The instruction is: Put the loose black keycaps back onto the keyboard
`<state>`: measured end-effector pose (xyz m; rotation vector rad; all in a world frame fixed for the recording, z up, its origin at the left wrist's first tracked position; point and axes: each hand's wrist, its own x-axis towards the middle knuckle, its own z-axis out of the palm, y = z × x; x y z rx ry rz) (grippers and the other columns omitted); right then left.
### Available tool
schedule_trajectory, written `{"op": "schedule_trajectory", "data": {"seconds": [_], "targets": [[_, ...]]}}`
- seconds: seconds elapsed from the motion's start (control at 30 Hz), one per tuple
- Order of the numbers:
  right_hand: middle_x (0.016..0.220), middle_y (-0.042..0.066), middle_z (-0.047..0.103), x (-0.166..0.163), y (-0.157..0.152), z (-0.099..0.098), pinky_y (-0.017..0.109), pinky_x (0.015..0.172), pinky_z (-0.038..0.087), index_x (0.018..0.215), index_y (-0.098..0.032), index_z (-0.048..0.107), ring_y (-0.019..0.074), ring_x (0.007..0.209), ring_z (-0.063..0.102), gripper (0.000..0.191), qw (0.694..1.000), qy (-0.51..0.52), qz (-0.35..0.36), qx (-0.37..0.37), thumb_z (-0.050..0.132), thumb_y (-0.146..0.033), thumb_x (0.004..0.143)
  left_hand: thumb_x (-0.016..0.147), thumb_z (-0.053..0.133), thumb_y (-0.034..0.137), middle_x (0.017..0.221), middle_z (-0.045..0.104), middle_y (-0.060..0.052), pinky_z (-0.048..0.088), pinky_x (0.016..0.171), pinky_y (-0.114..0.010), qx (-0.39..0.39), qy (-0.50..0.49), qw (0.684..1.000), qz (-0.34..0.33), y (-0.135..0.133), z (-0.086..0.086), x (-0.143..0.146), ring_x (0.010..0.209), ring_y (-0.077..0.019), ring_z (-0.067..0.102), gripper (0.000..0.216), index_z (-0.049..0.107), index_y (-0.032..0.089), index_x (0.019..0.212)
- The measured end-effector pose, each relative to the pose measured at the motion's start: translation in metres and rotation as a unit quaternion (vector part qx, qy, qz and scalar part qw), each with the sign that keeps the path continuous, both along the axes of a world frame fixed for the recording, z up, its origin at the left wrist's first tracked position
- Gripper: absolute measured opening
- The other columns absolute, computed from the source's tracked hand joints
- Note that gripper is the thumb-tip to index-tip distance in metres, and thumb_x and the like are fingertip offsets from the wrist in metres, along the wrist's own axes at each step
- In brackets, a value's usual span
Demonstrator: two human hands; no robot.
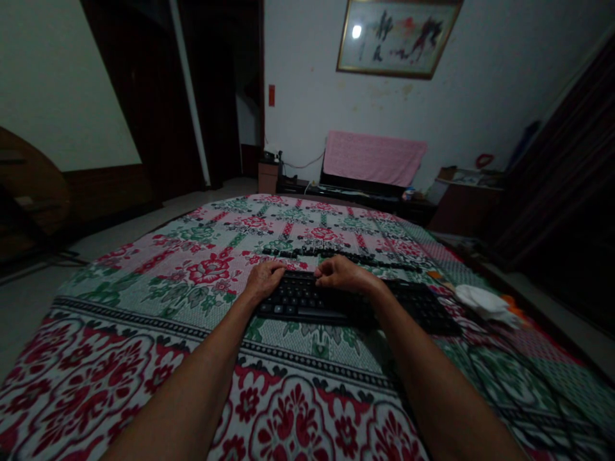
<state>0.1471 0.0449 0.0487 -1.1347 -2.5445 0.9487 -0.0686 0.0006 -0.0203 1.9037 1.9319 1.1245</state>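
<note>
Bedspread [144, 288] of red and green flowers covers the bed. About the middle of it lies a black keyboard [418, 307], its long axis running left to right across the person's front. The left hand [263, 280] rests palm down on the keyboard's left end, fingers loosely bent over the far corner, mostly open and holding nothing I can see. The right hand [339, 274] sits near it, toward the middle of the far edge, curled into a loose fist with the fingertips bunched; whether they pinch anything I cannot tell. Both hands touch the left half, so the keyboard's right end stretches away past the right wrist, nearer that arm. Just beyond the hands lies a thin dark strip [384, 262], parallel to the keyboard and apart from it. Farther right, a crumpled white cloth [480, 301] lies near the keyboard's right end, with dark cables [528, 384] trailing across the bed.
</note>
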Motion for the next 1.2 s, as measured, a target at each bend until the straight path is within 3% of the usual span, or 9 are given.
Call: {"op": "schedule_trajectory", "data": {"seconds": [0.23,0.43,0.63,0.9,1.2], "targets": [[0.054,-0.004,0.05,-0.006,-0.004,-0.002,0.018,0.048,0.029,0.069,-0.011,0.065,0.0059,0.049,0.039,0.018,1.0,-0.027,0.008,0.01,0.054,-0.023,0.063,0.076,0.043,0.03,0.095,0.068,-0.002,0.044,0.084,-0.027,-0.005,0.015,1.0,-0.002,-0.002,0.004,0.001,0.092,-0.0177,0.059,0.03,0.069,0.022,0.09],[0.056,-0.004,0.051,-0.005,-0.004,-0.006,0.017,0.049,0.03,0.074,-0.011,0.066,0.0063,0.052,0.04,0.022,1.0,-0.022,0.013,0.009,0.053,-0.026,0.064,0.076,0.043,0.031,0.095,0.068,-0.002,0.044,0.082,-0.026,-0.013,0.01,1.0,0.002,-0.003,0.003,0.0,0.09,-0.0169,0.059,0.03,0.068,0.021,0.091],[0.053,-0.004,0.047,-0.002,0.001,-0.009,0.017,0.049,0.03,0.07,-0.011,0.066,0.006,0.05,0.037,0.024,0.999,-0.027,0.025,0.022,0.052,-0.029,0.067,0.076,0.044,0.024,0.095,0.066,-0.004,0.042,0.086,-0.029,0.023,0.118,0.993,0.003,-0.006,0.013,0.007,0.092,-0.0184,0.057,0.029,0.067,0.022,0.092],[0.049,-0.005,0.044,-0.001,-0.003,-0.004,0.019,0.046,0.027,0.07,-0.012,0.067,0.0059,0.047,0.034,0.025,0.999,-0.039,0.017,0.022,0.051,-0.031,0.068,0.073,0.051,0.024,0.087,0.066,-0.003,0.042,0.085,-0.029,0.058,0.113,0.984,-0.125,-0.005,0.021,0.028,0.089,-0.0164,0.057,0.02,0.069,0.022,0.08],[0.044,-0.006,0.037,-0.005,-0.006,0.001,0.019,0.044,0.023,0.062,-0.012,0.063,0.0053,0.043,0.03,0.023,0.995,-0.077,0.043,0.052,0.049,-0.027,0.07,0.073,0.052,0.03,0.09,0.066,-0.003,0.043,0.083,-0.027,0.031,0.099,0.984,-0.146,-0.008,0.024,0.03,0.092,-0.0171,0.057,0.019,0.069,0.022,0.075]]}}
